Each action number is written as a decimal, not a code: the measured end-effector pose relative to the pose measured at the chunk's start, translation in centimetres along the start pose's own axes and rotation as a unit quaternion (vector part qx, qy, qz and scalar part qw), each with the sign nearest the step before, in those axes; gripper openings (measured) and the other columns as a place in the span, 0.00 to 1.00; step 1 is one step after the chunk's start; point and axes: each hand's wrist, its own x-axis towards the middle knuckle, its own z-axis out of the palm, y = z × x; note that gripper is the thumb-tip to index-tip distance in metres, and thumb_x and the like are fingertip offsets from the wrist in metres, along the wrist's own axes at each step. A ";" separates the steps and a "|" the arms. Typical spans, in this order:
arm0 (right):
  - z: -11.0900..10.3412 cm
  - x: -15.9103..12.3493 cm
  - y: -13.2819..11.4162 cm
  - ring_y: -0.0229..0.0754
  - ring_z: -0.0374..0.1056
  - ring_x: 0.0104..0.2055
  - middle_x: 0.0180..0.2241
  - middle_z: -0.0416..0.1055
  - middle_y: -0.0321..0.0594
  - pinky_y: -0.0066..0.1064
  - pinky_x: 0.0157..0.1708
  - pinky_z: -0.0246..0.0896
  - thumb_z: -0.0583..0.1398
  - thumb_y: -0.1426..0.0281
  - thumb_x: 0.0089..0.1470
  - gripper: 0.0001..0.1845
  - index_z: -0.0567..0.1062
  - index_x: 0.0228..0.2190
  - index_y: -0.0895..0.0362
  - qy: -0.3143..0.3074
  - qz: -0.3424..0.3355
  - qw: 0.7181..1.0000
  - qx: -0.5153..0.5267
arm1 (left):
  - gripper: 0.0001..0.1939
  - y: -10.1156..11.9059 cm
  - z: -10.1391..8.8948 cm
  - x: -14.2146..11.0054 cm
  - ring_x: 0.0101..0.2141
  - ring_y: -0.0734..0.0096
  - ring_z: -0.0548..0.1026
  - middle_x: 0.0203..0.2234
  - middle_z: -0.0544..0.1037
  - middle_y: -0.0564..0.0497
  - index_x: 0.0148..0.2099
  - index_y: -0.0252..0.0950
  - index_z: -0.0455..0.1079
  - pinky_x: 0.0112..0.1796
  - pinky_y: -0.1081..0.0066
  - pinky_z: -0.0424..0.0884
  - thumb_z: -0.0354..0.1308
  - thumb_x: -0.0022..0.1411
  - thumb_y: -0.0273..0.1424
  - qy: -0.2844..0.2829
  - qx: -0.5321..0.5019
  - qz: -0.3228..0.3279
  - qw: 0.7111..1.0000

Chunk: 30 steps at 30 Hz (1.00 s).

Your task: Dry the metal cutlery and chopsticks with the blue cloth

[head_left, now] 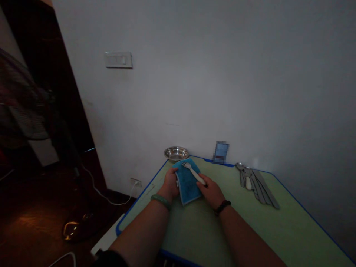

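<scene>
- Left hand [170,183] sits curled around the left edge of the blue cloth [187,184], fingers partly closed, gripping that edge.
- Right hand [211,192] lies low, fingers together and slightly open, touching the end of the white fork handle; I cannot tell whether it has hold of the fork.
- Fork [194,172] lies slantwise across the cloth, between both hands, its metal tines pointing away from the right hand.
- Counter [280,230] is green with a blue edge; its left edge runs just beside the left hand, with dark floor [33,226] beyond it.
- Open counter stretches between the right hand and the spoons and knives [257,185], which lie fanned out to its right.
- Steel bowl [176,153] sits just past the far corner, ahead of the left hand.
- Blurred blue object [221,152] stands at the far edge, ahead of the right hand.
</scene>
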 end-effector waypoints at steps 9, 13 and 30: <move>-0.1 0.0 -0.1 0.43 0.63 0.51 0.49 0.67 0.41 0.37 0.51 0.56 0.55 0.61 0.50 0.25 0.66 0.51 0.53 -0.029 -0.013 0.999 -0.017 | 0.24 0.0 -0.3 0.2 0.33 0.53 0.76 0.27 0.78 0.38 0.43 0.23 0.68 0.38 0.56 0.70 0.46 0.51 0.36 -0.017 0.005 -0.005 1.000; -0.2 -0.1 -0.2 0.43 0.62 0.51 0.50 0.66 0.41 0.38 0.51 0.55 0.56 0.62 0.49 0.26 0.66 0.50 0.53 -0.037 -0.010 0.999 -0.024 | 0.25 0.1 -0.4 0.4 0.32 0.52 0.76 0.26 0.78 0.38 0.43 0.22 0.68 0.36 0.56 0.70 0.46 0.50 0.36 -0.015 -0.001 -0.023 1.000; -0.2 -0.2 -0.6 0.42 0.61 0.52 0.51 0.64 0.42 0.36 0.53 0.53 0.56 0.65 0.48 0.27 0.64 0.52 0.55 -0.075 -0.006 0.997 -0.030 | 0.27 0.2 0.3 -0.3 0.32 0.52 0.76 0.27 0.77 0.38 0.49 0.20 0.64 0.39 0.55 0.68 0.44 0.53 0.36 0.032 -0.004 0.030 0.999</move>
